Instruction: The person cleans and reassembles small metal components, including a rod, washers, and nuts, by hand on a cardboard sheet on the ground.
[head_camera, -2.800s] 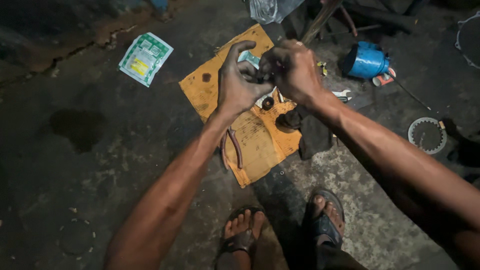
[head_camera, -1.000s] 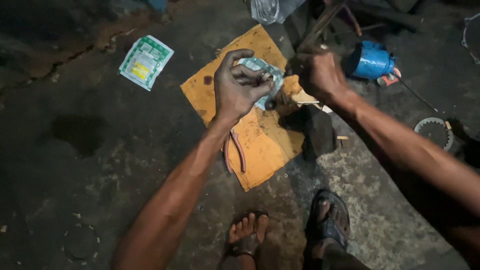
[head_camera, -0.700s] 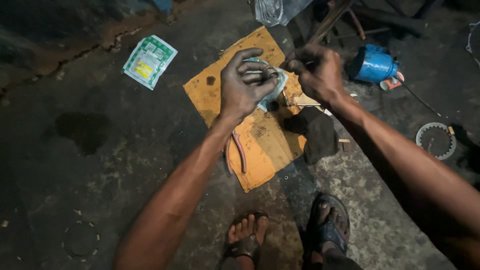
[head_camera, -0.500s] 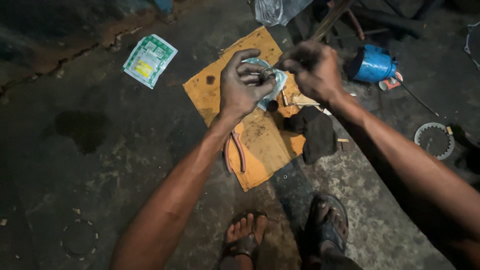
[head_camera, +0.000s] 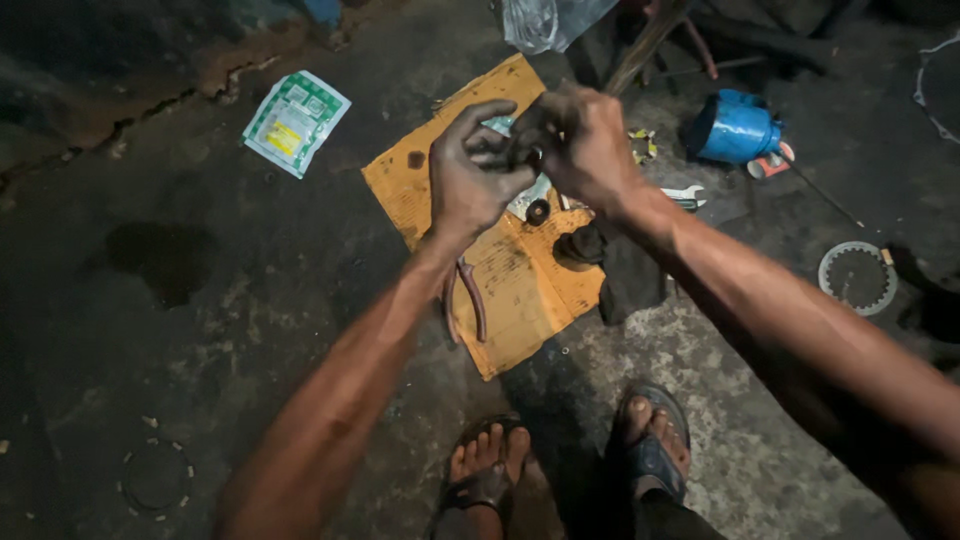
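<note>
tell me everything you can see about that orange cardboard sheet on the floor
The flat orange-brown cardboard sheet lies skewed on the dark concrete floor, corners pointing up and down the view. It looks worn, creased and stained, with a dark spot near its upper left. Red-handled pliers, a small black ring and a dark cloth rest on it. Both greasy hands work above its upper part.

An orange-brown cardboard sheet, a blue canister, and a green-and-white packet (yellow patch inside).
</note>
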